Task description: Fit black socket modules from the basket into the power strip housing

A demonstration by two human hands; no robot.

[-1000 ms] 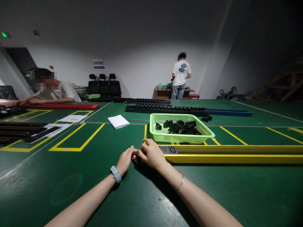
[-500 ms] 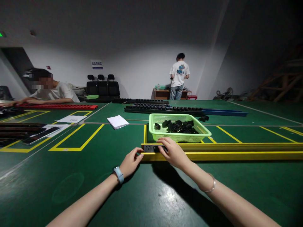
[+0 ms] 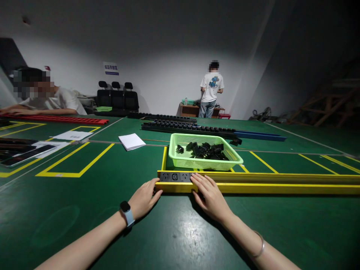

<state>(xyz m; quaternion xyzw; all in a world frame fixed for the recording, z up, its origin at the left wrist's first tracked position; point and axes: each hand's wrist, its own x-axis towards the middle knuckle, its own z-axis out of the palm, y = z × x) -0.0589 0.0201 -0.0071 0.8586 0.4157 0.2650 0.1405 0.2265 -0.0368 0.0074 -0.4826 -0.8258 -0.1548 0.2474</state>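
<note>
A long yellow channel rail [image 3: 261,188] lies across the green table in front of me. Black socket modules [image 3: 174,177] sit in a row inside its left end, their faces up. My left hand [image 3: 144,198] grips that end, fingertips at the end face and thumb along the front wall. Over the rail, just right of the visible sockets, my right hand [image 3: 209,197] lays its fingers, with the thumb at the front wall. Its fingers hide what is beneath them. Behind the rail stands a light green basket [image 3: 206,165] with several loose black modules [image 3: 206,150].
Folded white paper [image 3: 132,142] lies left of the basket. Black strips [image 3: 188,128] and a blue rail [image 3: 261,135] lie farther back. At the left, a person [image 3: 60,101] leans over a red rail [image 3: 75,119]; another person [image 3: 211,88] stands by the wall.
My right hand has shifted from pinching at a module to lying across the rail, so more socket faces show. My left hand still holds the end. The view has turned slightly right.
</note>
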